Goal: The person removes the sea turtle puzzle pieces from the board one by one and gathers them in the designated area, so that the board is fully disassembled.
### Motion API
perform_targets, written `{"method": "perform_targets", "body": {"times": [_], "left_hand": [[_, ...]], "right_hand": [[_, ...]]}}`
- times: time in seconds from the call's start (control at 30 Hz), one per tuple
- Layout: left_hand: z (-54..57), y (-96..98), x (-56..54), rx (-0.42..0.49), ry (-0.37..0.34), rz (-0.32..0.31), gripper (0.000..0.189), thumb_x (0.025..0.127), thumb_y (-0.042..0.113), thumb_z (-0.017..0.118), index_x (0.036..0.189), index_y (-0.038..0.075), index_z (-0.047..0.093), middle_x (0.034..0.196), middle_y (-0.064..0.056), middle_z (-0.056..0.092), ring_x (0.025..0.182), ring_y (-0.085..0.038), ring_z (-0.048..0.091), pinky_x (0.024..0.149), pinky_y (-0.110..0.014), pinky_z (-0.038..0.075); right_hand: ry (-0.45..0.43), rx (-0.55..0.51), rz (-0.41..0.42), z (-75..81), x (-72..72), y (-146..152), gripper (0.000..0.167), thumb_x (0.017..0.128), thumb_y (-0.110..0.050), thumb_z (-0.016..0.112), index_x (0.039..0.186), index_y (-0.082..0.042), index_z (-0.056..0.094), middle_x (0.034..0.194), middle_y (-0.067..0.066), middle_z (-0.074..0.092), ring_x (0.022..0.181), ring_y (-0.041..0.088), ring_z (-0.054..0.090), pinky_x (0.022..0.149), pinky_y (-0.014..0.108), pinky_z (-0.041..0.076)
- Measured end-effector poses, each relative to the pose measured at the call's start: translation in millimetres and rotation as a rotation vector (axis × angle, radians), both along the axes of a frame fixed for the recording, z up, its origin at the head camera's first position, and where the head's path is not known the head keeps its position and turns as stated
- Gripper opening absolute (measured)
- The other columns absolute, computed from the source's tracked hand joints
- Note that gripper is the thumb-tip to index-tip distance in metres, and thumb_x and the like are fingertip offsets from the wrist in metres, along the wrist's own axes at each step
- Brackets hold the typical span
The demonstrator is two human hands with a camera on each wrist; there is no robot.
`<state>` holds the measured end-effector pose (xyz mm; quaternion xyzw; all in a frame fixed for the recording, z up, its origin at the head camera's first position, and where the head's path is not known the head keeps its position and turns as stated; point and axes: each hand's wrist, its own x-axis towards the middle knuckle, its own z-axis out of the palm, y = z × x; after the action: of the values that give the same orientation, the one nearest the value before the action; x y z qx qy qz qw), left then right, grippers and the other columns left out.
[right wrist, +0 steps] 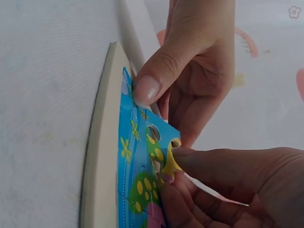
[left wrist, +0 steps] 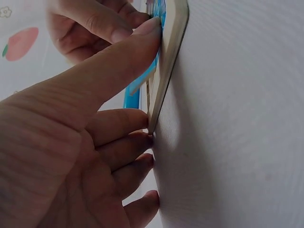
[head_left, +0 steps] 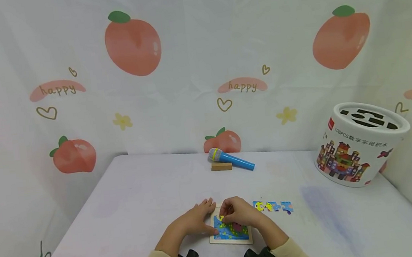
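Observation:
A small jigsaw puzzle in a wooden frame (head_left: 231,241) lies on the table, its picture blue with green, yellow and pink. My left hand (head_left: 195,220) rests along the frame's left side. Its thumb (left wrist: 128,52) presses on the puzzle while the other fingers, fairly straight, touch the frame's edge and the table. Over the upper part of the puzzle, my right hand (head_left: 240,212) pinches a blue and yellow puzzle piece (right wrist: 171,159) between thumb and fingers. That piece stands tilted up from the board. In the head view, the right hand hides part of the picture.
Several loose puzzle pieces (head_left: 272,206) lie in a row right of the frame. Farther back are a blue toy microphone (head_left: 236,161) and a small wooden block (head_left: 221,166). A large white block bucket (head_left: 360,145) stands at the back right, before a peach-print curtain (head_left: 188,105).

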<state>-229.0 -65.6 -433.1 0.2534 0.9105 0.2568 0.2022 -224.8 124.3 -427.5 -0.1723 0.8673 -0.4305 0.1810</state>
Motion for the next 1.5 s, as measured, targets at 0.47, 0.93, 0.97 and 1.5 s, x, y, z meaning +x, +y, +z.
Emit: {"method": "perform_targets", "body": {"times": [0.47,0.93,0.97,1.5], "left_hand": [[1.9,-0.7,1.4,0.031,-0.014,-0.004,0.083,0.077,0.035,0.075,0.142,0.003,0.036,0.153,-0.014,0.025,0.143,-0.035,0.018,0.113,-0.056,0.019],[0.3,1.2,1.8,0.017,-0.002,0.006,0.083,0.076,0.034,0.075,0.142,0.002,0.036,0.153,-0.014,0.025,0.143,-0.033,0.018,0.113,-0.054,0.019],[0.3,1.5,1.9,0.013,0.001,0.005,0.083,0.076,0.034,0.075,0.142,0.002,0.037,0.153,-0.014,0.026,0.143,-0.033,0.018,0.113,-0.055,0.02],[3.4,1.6,4.2,0.017,0.006,0.009,0.083,0.076,0.033,0.075,0.142,0.003,0.036,0.153,-0.013,0.025,0.143,-0.033,0.018,0.114,-0.054,0.018]], "right_hand": [[-0.02,-0.06,-0.009,-1.3,-1.1,5,0.008,0.084,-0.009,0.067,0.088,-0.003,0.064,0.073,0.001,0.059,0.066,0.011,0.053,0.062,0.021,0.049],[-0.098,-0.116,-0.063,0.8,3.4,35,0.014,0.084,-0.009,0.067,0.092,0.002,0.062,0.073,0.002,0.06,0.062,0.01,0.058,0.064,0.027,0.056],[-0.101,-0.119,-0.07,0.8,3.8,38,0.014,0.084,-0.008,0.067,0.092,0.002,0.062,0.073,0.002,0.06,0.063,0.01,0.058,0.064,0.027,0.056],[-0.083,-0.104,-0.152,0.4,11.0,78,0.017,0.085,-0.01,0.066,0.093,0.004,0.062,0.074,0.003,0.062,0.063,0.012,0.058,0.063,0.029,0.055]]}}
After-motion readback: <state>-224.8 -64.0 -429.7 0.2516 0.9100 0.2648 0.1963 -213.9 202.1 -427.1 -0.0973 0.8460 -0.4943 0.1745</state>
